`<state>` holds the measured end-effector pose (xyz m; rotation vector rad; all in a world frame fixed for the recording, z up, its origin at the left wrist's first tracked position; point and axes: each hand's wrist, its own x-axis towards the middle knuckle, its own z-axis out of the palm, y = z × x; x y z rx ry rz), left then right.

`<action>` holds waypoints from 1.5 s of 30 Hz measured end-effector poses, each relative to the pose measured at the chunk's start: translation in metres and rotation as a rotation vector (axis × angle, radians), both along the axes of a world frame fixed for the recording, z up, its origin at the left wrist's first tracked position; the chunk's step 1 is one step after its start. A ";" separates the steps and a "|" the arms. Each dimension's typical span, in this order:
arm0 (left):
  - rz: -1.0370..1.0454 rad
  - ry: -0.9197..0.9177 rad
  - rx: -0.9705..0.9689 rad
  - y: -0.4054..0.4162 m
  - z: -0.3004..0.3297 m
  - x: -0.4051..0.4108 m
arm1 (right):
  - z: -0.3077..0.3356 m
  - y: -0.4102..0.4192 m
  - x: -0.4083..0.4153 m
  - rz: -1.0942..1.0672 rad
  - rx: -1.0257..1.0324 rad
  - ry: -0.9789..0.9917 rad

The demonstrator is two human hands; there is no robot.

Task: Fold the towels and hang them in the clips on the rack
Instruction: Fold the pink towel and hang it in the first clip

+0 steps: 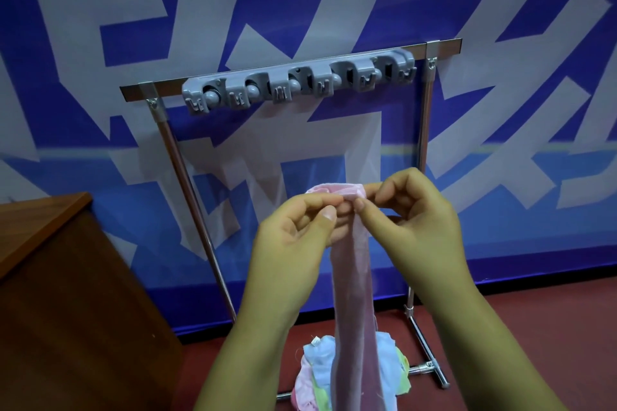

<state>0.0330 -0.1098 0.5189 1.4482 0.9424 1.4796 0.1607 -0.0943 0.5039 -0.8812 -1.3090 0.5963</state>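
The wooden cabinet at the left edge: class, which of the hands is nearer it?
Left. The left hand is between the wooden cabinet and the pink towel; the right hand is beyond the towel.

L hand, R hand: pinched, raised.

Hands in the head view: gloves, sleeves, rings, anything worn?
Nothing worn that shows. The left hand and right hand are bare: no gloves, rings or watch visible. Both forearms are uncovered down to the frame's bottom edge, no sleeve in view. Fingernails short, unpainted. No markings or tags.
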 end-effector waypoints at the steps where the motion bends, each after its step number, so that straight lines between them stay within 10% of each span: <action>1: 0.012 0.018 0.018 0.000 0.000 -0.002 | 0.000 0.001 0.001 0.028 -0.015 0.020; 7: 0.341 0.468 0.522 0.011 0.002 -0.041 | 0.001 0.004 0.009 0.123 -0.054 0.126; 19: 0.005 1.133 0.457 0.037 0.026 -0.069 | 0.008 0.004 0.023 0.221 -0.053 0.087; 33: 0.015 1.089 0.678 0.034 0.044 -0.057 | 0.014 0.006 0.029 0.196 0.000 0.073; 45: 0.006 0.597 0.371 0.028 0.034 -0.050 | 0.017 0.006 0.025 0.289 0.011 0.117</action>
